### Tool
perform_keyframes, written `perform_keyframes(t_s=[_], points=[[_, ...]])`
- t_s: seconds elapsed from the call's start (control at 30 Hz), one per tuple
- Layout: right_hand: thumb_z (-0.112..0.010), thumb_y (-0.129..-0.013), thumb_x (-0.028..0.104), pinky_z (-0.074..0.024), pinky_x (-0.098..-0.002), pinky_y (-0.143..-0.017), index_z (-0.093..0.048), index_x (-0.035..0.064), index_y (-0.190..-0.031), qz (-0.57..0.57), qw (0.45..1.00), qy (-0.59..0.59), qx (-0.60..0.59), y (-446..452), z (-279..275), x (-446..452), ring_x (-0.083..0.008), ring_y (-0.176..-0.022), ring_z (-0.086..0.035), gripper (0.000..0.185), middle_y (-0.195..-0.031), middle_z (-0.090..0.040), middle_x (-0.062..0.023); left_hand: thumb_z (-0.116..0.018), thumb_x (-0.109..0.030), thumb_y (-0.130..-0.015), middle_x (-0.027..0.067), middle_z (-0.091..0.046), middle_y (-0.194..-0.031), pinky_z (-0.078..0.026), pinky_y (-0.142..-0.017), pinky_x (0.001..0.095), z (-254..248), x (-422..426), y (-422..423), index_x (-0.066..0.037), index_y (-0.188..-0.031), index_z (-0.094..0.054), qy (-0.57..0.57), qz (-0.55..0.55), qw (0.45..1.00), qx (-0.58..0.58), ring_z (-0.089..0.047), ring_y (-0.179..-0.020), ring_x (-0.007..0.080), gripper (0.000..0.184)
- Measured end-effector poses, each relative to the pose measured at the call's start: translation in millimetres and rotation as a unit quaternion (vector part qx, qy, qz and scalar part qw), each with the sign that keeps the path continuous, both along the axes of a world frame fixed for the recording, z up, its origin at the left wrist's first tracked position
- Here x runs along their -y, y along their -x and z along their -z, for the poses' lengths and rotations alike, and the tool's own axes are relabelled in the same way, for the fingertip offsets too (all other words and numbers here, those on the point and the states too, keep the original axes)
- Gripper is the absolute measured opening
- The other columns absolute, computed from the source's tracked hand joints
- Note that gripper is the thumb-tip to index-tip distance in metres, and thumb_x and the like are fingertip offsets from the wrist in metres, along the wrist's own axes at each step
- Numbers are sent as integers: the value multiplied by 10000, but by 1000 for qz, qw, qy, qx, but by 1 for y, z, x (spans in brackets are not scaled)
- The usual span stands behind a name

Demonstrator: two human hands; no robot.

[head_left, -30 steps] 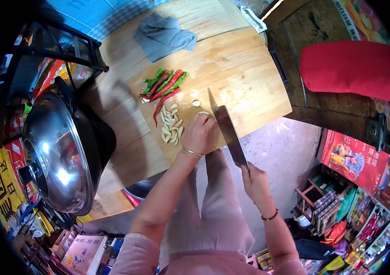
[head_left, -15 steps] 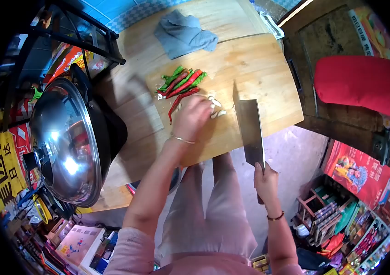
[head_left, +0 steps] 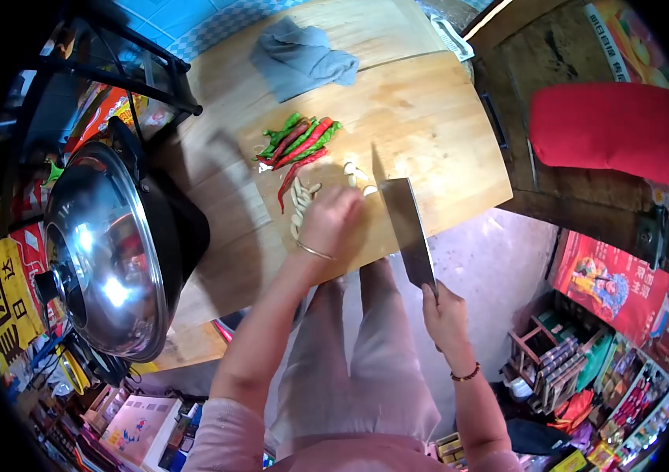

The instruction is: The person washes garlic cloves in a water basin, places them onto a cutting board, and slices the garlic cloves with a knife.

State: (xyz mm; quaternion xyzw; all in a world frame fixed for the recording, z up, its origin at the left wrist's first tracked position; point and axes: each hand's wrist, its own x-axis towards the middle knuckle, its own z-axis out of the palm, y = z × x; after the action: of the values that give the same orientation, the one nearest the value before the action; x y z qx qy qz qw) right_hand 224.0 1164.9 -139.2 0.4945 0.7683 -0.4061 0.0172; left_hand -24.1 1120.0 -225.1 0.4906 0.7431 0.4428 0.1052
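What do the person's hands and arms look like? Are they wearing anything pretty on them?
Yes! The left hand has a thin, gold-coloured bangle at its wrist. The right hand has a dark bracelet that looks beaded. Both hands are bare, with no gloves. The pale pinkish sleeves are short, leaving the forearms uncovered.

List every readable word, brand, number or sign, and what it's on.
"日" and "达": small black characters on the yellow sign; its larger characters are cut off or unclear.
Red carton, right: pale characters, too blurred to read.
Strip on the printed panel, upper right: characters too small to read surely.
Orange-red packet behind the rack: print unreadable.
Cleaver: no marking visible.
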Motion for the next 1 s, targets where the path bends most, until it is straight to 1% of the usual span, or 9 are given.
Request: perform_keyframes(t_s=[0.1, 0.2, 0.27, 0.4, 0.47, 0.7, 0.8, 0.87, 1.0], points=[[-550, -911, 139, -465, -423, -571, -602, -11, -1029, 11, 1000, 22, 13, -3, -3, 1, -413, -647, -579, 198, -729, -584, -239, -669, -33, -761, 118, -604, -808, -500, -635, 372, 0, -4, -33, -43, -856, -624, 7, 35, 999, -14, -599, -712, 299, 105], [-553, -907, 126, -478, -417, -594, -596, -16, -1051, -2, 1000, 14, -4, -8, 0, 3, -413, -681, -590, 207, -760, -596, -241, -675, -30, -759, 122, -588, -799, -499, -638, 378, 5, -9, -44, -35, -849, -626, 23, 3, 1000, -1, -603, -722, 306, 102], [-539, -915, 148, -439, -405, -530, -596, 8, -930, 6, 998, -14, -56, -9, 3, 6, -402, -581, -541, 152, -664, -538, -225, -651, -69, -776, 117, -552, -803, -487, -648, 396, 8, -8, -45, -43, -833, -593, 44, -11, 999, 22, -580, -750, 310, 84], [-541, -913, 139, -444, -405, -536, -602, 9, -959, 11, 998, -12, -64, -12, 2, 9, -408, -600, -549, 151, -686, -549, -231, -648, -61, -774, 122, -547, -806, -484, -650, 403, 9, -9, -44, -40, -841, -591, 36, -4, 999, -3, -578, -752, 317, 91], [-546, -911, 122, -483, -422, -605, -586, -25, -1069, -12, 999, 33, -9, -13, -4, 9, -414, -702, -601, 219, -779, -604, -245, -647, -55, -771, 125, -544, -810, -481, -650, 406, 9, -9, -45, -40, -844, -585, 40, -8, 999, 2, -576, -749, 320, 97], [-537, -916, 129, -478, -430, -589, -585, -29, -1040, -20, 999, 50, 6, -12, -5, 9, -416, -673, -598, 207, -740, -594, -248, -644, -57, -771, 125, -539, -808, -477, -666, 403, 10, -9, -46, -38, -829, -570, 32, -14, 999, -2, -566, -761, 321, 95], [-536, -913, 128, -471, -441, -576, -579, -43, -1013, -23, 998, 63, 12, -9, -1, 11, -416, -653, -593, 202, -725, -586, -252, -673, -32, -752, 129, -573, -820, -486, -649, 393, 9, -8, -45, -29, -852, -592, 44, -10, 999, -23, -586, -745, 314, 129], [-541, -912, 132, -459, -450, -556, -580, -47, -974, -6, 1000, 23, 1, -12, 10, 15, -418, -633, -586, 193, -702, -580, -251, -671, -38, -755, 126, -570, -821, -485, -641, 393, 7, -10, -42, -31, -852, -586, 21, 4, 999, -30, -585, -739, 313, 129], [-545, -911, 134, -450, -445, -529, -588, -38, -944, 10, 1000, -12, -8, -12, 15, 7, -414, -600, -580, 180, -662, -568, -245, -699, -92, -756, 121, -565, -856, -486, -662, 396, 4, -16, -29, -48, -874, -598, 14, -28, 998, -55, -583, -756, 319, 161]])
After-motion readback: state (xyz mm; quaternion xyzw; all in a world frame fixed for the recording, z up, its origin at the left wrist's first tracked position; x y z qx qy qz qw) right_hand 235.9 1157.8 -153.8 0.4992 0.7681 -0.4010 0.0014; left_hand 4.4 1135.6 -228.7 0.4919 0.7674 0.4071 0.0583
